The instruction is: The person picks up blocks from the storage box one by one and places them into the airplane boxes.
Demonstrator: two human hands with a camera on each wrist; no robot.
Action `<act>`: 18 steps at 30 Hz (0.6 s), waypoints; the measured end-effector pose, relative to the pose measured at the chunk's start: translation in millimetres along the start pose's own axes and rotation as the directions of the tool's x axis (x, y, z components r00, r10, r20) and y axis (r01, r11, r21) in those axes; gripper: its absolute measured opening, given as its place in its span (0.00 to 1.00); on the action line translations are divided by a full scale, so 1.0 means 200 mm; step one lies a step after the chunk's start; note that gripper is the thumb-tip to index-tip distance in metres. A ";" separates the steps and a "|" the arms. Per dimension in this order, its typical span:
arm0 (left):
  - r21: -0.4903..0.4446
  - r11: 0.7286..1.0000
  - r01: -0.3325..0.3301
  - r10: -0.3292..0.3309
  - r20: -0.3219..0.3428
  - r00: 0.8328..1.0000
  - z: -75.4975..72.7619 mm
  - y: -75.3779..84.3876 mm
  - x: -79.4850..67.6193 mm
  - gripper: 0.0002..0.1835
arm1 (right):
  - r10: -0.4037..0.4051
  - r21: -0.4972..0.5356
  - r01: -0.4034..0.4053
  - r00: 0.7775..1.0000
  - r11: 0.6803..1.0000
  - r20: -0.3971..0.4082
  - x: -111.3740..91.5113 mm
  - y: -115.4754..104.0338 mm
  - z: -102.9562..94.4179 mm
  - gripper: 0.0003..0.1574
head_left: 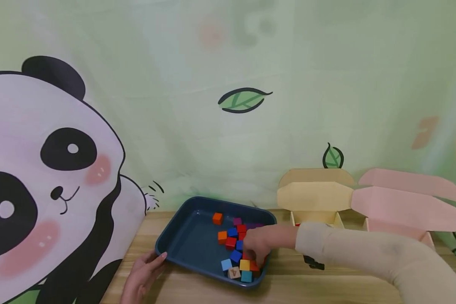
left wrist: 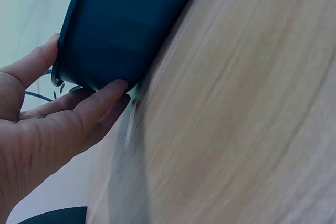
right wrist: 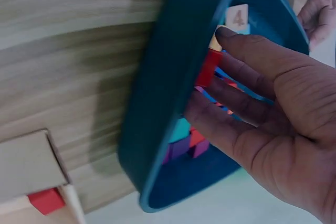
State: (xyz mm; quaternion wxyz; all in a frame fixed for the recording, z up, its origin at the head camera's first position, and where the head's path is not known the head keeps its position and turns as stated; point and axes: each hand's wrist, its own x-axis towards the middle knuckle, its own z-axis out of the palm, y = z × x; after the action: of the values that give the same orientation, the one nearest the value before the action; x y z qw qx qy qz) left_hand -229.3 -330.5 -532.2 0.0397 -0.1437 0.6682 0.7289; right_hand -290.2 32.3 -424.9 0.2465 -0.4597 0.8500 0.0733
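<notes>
A dark blue tray (head_left: pixel 197 240) sits at an angle on the wooden table, with several coloured cubes grouped in its right half. My left hand (head_left: pixel 146 272) grips the tray's near left corner, thumb at the rim and fingers against the outer wall; the left wrist view shows this hand (left wrist: pixel 58 111) close up. Over the right side, my right hand (head_left: pixel 256 242) reaches down among the cubes. In the right wrist view its fingers are spread around a red cube (right wrist: pixel 209 68), near a wooden cube marked 4 (right wrist: pixel 237 17). Fingertip contact is partly hidden.
To the right stand a yellow open-lidded box (head_left: pixel 315 196) and a pink open-lidded box (head_left: pixel 406 207), both partly behind my right sleeve (head_left: pixel 365 253). A red cube (right wrist: pixel 47 200) lies in a box near the tray. A panda-printed cloth (head_left: pixel 243 50) hangs behind the table.
</notes>
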 end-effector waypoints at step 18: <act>0.011 0.999 0.034 -0.034 0.028 0.999 0.03 -0.01 0.03 0.46 | -0.021 0.092 0.029 0.996 0.995 -0.089 0.11 0.21 0.18 0.08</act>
State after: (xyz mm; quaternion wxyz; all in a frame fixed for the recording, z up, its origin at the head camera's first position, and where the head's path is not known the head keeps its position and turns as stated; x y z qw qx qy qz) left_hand -234.7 -324.5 -535.5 0.0621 -0.1445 0.6688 0.7266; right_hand -322.1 52.3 -471.7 0.2309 -0.4612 0.8567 0.0099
